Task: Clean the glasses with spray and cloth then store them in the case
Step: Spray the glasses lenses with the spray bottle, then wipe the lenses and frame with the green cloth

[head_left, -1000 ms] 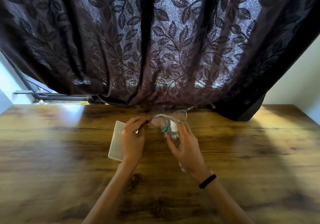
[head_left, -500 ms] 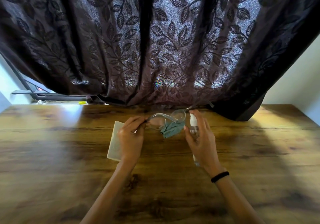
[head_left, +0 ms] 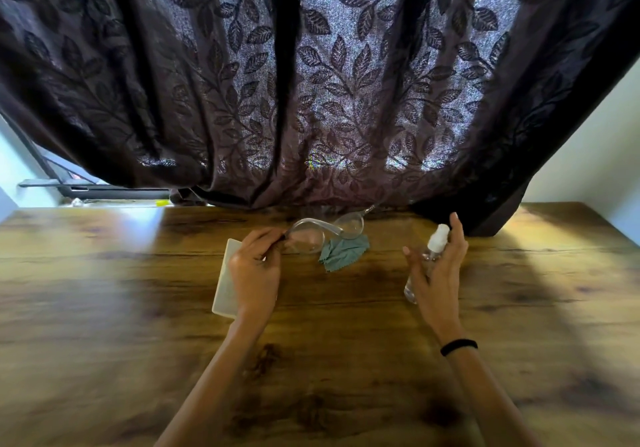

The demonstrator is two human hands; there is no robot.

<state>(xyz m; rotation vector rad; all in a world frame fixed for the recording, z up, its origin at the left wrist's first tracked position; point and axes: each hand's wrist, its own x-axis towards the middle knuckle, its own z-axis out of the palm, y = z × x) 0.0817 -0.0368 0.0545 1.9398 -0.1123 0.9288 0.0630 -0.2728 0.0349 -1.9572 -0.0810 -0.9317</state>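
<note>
Right hand [head_left: 437, 266] holds the spray bottle [head_left: 425, 262] upright above the table [head_left: 138, 308], fingers curled round its clear body and the forefinger raised beside the white nozzle. Left hand [head_left: 254, 270] pinches one temple of the glasses [head_left: 318, 235] and holds them up near the table's far edge.

The glasses lie to the left of the bottle and a little further off, with clear space between. Their long axis runs roughly left to right, so the nearer lens faces the nozzle edge-on rather than flat. As a judgement, the coming spray calls for the right hand to turn the nozzle leftward, or the left to bring the lenses round to face it.

The frame is clear and thin, the lenses see-through. A blue-green cloth [head_left: 341, 252] lies crumpled on the table just below the glasses. The pale flat case [head_left: 227, 280] sits partly under the left hand.
</note>
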